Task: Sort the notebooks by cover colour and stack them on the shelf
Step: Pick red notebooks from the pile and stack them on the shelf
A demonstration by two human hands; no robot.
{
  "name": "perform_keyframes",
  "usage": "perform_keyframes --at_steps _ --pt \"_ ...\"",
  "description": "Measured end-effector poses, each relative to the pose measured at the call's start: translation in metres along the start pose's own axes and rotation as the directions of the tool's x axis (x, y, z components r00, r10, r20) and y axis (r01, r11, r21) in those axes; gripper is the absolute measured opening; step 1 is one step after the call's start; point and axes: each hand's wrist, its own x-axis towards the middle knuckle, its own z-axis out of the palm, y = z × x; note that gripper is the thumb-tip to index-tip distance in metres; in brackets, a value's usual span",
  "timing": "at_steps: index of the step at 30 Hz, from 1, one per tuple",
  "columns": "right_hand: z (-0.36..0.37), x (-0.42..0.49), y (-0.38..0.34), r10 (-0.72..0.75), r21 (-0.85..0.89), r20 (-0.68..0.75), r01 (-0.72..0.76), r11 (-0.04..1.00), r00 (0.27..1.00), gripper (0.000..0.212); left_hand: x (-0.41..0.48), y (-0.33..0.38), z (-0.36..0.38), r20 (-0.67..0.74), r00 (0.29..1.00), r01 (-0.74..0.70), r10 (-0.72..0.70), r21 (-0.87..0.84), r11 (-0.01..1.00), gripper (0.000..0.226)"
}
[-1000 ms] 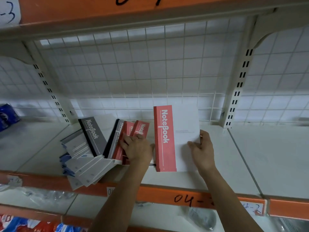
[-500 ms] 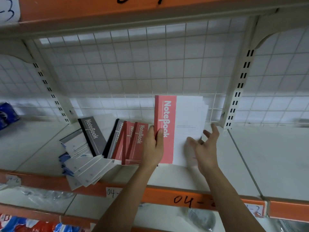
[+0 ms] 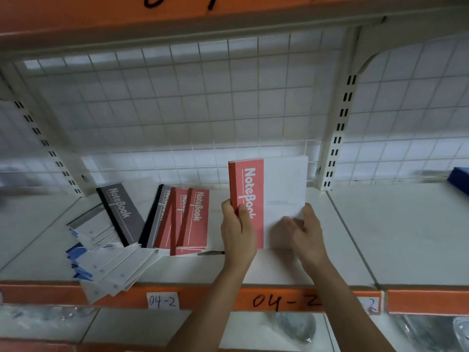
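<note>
A small stack of red-and-white notebooks [image 3: 274,189] stands upright on the white shelf [image 3: 355,237], tipped toward the wire back. My left hand [image 3: 237,232] grips its red spine edge, thumb on the cover. My right hand [image 3: 304,229] holds the lower right corner of the white cover, fingers curled against it. To the left lies a fanned pile: two red notebooks [image 3: 193,219], a grey one [image 3: 121,214] with a black spine, another grey one [image 3: 160,217] partly covered, and several white-and-blue ones [image 3: 101,265] hanging over the shelf's front edge.
A wire grid [image 3: 190,102] backs the shelf. A slotted upright post [image 3: 335,138] stands right of the held stack. A blue object [image 3: 459,179] sits at the far right. The orange front rail [image 3: 279,301] carries handwritten labels. A lower shelf holds plastic-wrapped items [image 3: 294,326].
The red notebook stack went from lying flat under my right hand to standing upright. My left hand left the fanned pile and took the stack's spine; my right hand closed on its lower corner.
</note>
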Motion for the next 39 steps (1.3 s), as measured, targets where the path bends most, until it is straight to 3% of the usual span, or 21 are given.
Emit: perform_keyframes --at_steps 6,8,19,28,39 --pt "0.002 -0.011 0.001 0.008 -0.102 -0.02 -0.01 0.995 1.0 0.008 -0.01 -0.008 -0.002 0.066 0.994 0.084 -0.085 0.025 0.996 0.007" --pt "0.0 -0.015 -0.001 -0.002 -0.131 -0.061 -0.007 0.991 0.998 0.017 -0.013 -0.007 -0.002 0.095 0.991 0.089 -0.09 0.021 0.996 0.007" --pt "-0.074 -0.044 -0.026 -0.058 -0.163 -0.339 0.002 0.987 0.939 0.022 -0.04 0.042 0.035 0.228 0.973 -0.025 0.039 -0.065 0.998 0.022" --pt "-0.202 -0.081 -0.016 -0.085 -0.268 -0.515 -0.066 0.961 0.853 0.025 -0.125 0.087 0.131 0.356 0.934 0.012 0.018 -0.082 0.997 0.03" --pt "-0.411 -0.132 0.009 -0.174 -0.465 -0.582 -0.149 0.873 0.794 0.037 -0.269 0.155 0.288 0.468 0.884 -0.003 0.019 -0.035 0.999 0.025"
